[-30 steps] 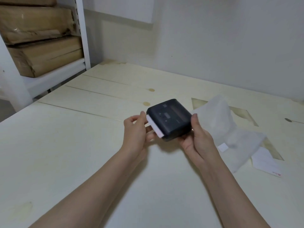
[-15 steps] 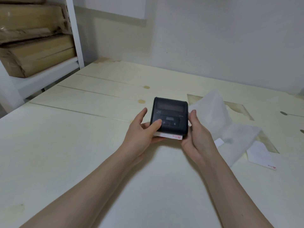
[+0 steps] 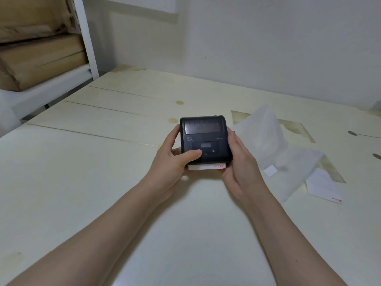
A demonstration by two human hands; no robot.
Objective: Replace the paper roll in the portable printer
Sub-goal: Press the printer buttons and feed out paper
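A small black portable printer (image 3: 205,137) is held over the pale wooden table (image 3: 82,162), its top facing me and its lid shut. My left hand (image 3: 172,159) grips its left side, the thumb lying on the front panel by the small display. My right hand (image 3: 239,162) clasps its right side. A strip of white paper with red print (image 3: 208,167) sticks out from the printer's near edge.
A white foam wrapper (image 3: 274,145) lies crumpled to the right of the printer, with a small white label (image 3: 270,170) and a torn paper slip with red print (image 3: 323,187) beside it. A white shelf frame (image 3: 86,38) holding brown parcels (image 3: 37,58) stands at the far left.
The printer has been turned from an angled pose to face me squarely. My left thumb has moved onto its front panel, and the paper strip now points toward me.
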